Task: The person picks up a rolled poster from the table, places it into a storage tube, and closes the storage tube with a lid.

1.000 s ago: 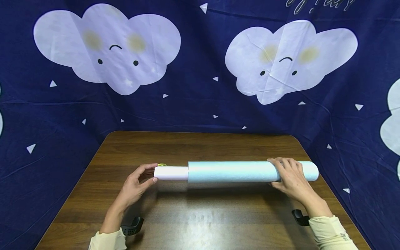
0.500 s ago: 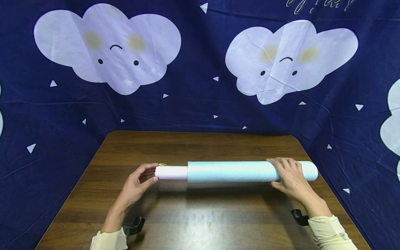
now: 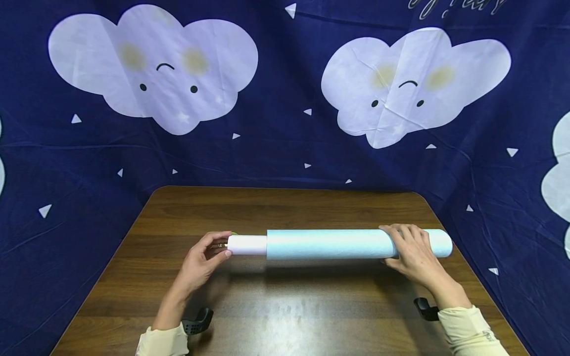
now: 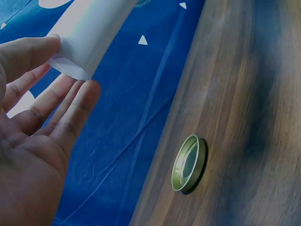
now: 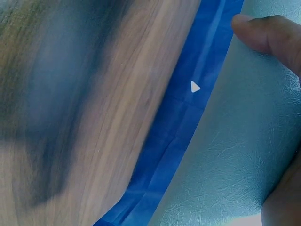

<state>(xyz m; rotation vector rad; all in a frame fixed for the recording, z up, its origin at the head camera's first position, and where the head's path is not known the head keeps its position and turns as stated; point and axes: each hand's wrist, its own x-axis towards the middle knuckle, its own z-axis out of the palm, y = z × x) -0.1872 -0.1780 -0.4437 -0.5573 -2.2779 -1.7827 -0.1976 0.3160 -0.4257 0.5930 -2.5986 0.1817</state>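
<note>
A long light blue tube (image 3: 329, 244) lies level across the middle of the head view, held above the table. My right hand (image 3: 411, 249) grips it near its rounded right end, with the thumb below and the fingers over the top. From its open left end sticks out a roll of white paper (image 3: 247, 244), narrower than the tube. My left hand (image 3: 202, 262) holds the roll's outer end between thumb and fingertips. In the left wrist view, a gold-green round lid (image 4: 189, 163) rests on the table; the left fingers mostly hide it in the head view.
The brown wooden table (image 3: 285, 207) has rounded far corners. A dark blue cloth (image 3: 285, 123) with white clouds and small triangles hangs behind and beside it. Black wrist devices (image 3: 199, 321) show near both cream sleeves.
My left hand has moved right, pushing the white paper roll further into the tube, so less of it shows. The right hand and tube have shifted only very slightly left.
</note>
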